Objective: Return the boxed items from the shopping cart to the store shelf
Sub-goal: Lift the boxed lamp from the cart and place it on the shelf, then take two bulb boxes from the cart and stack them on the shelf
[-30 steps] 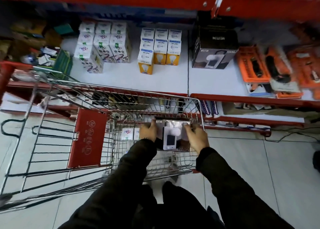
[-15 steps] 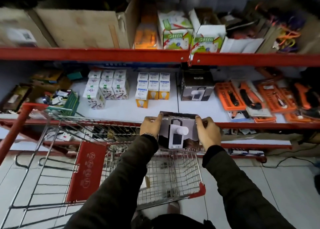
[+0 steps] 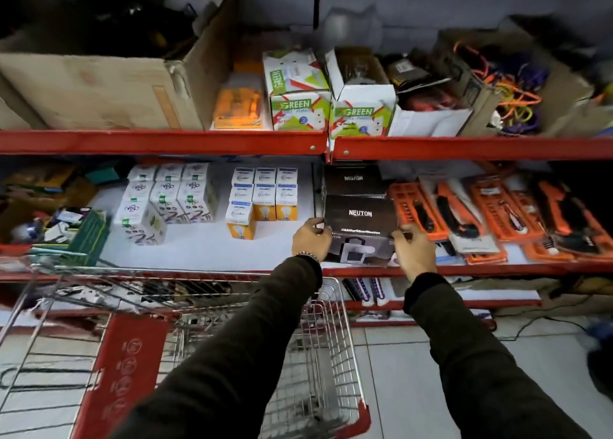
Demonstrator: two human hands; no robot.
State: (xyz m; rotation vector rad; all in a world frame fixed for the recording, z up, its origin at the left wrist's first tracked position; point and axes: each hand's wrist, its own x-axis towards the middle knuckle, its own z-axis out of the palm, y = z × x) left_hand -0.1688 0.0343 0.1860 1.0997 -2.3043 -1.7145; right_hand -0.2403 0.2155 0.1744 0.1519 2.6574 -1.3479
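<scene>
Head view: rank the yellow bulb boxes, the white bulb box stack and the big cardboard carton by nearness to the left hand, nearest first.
From the left hand, whose grip is on the black Neuton box:
1. Yellow bulb boxes, just to its left on the same shelf.
2. White bulb box stack, farther left on that shelf.
3. Big cardboard carton, upper shelf, far left.

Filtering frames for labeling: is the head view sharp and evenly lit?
Head view: black box and both hands, left hand, right hand, fairly sharp; shopping cart and left edge smeared; top shelf dim; shelf rails bow from the wide lens.
</scene>
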